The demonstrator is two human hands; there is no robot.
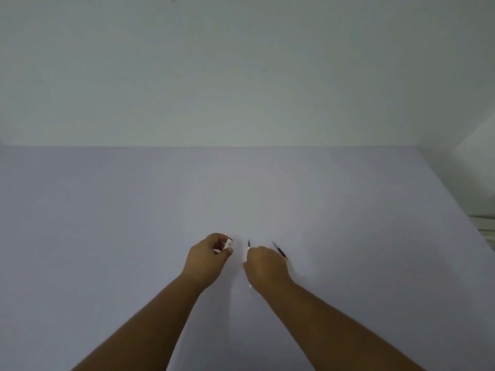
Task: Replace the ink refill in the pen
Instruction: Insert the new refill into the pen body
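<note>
My left hand (211, 257) pinches a small pale pen part (229, 242) with a dark tip between thumb and fingers, just above the white table (134, 223). My right hand (265, 266) is closed around a thin refill (248, 244); its dark tip sticks up past the fingers and a pale end shows below the hand. Just right of that hand, a second thin refill (281, 251) with a dark section lies slanted on the table, partly hidden by the hand. The two hands are a short gap apart.
A plain pale wall (241, 76) rises behind the table's far edge. The table's right edge runs diagonally at the right, with a white ledge (484, 226) beyond it.
</note>
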